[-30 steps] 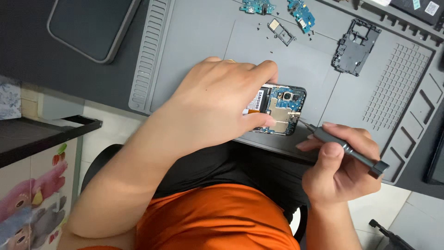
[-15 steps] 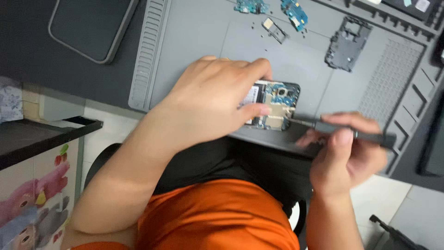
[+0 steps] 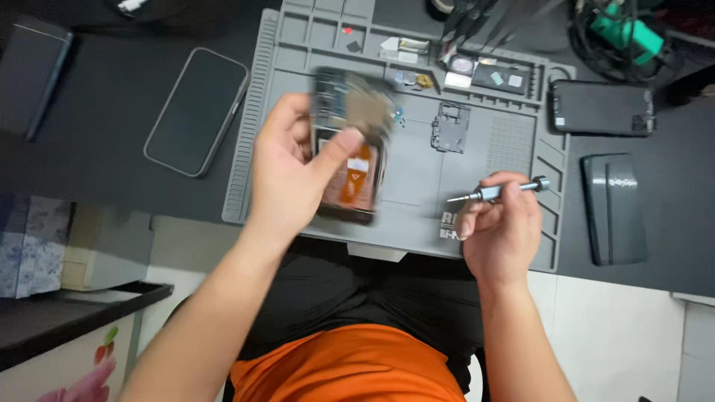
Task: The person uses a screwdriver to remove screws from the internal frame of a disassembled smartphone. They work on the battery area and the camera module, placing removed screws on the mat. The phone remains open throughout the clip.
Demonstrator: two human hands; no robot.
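My left hand (image 3: 290,175) grips an opened phone (image 3: 350,145) with its back off, lifted above the grey repair mat (image 3: 417,186); the phone is blurred, showing a circuit board at its top and an orange part lower down. My right hand (image 3: 500,227) holds a small grey precision screwdriver (image 3: 497,191), its tip pointing left, over the mat's front right area and apart from the phone. A dark detached phone frame piece (image 3: 450,126) lies on the mat between the two hands.
A dark phone (image 3: 197,112) lies face up left of the mat. Small parts fill the mat's top compartments (image 3: 477,71). Another dark phone (image 3: 599,108) and a grey case (image 3: 614,208) sit right of it. Green cables (image 3: 622,30) lie at top right.
The left hand has lifted the opened phone off the mat and turned it upright. The right hand pulled the screwdriver away from it. The camera view has tilted back, showing more of the desk.
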